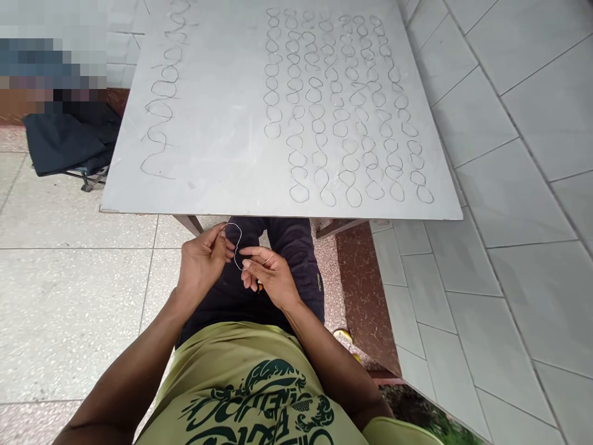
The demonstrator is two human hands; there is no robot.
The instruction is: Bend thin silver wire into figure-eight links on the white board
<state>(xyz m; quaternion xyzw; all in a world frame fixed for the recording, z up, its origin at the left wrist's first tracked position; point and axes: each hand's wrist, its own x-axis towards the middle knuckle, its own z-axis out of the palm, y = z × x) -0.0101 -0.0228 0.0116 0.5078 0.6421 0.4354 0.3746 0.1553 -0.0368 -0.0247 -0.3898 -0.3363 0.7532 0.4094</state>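
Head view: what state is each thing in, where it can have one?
Held wire, bent in a curve between both hands
Left hand, pinching the wire
Right hand, grip closed on the wire, index finger extended
Looped wires, many figure-eight shaped, lying in columns
Left-side wires, curved, lying in one column
Table, bearing both wire groups
Dark cloth, draped

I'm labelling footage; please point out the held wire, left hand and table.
Held wire (237,248): head view, middle stretch.
Left hand (202,254): head view, back of it.
Table (222,123): head view, bare top.
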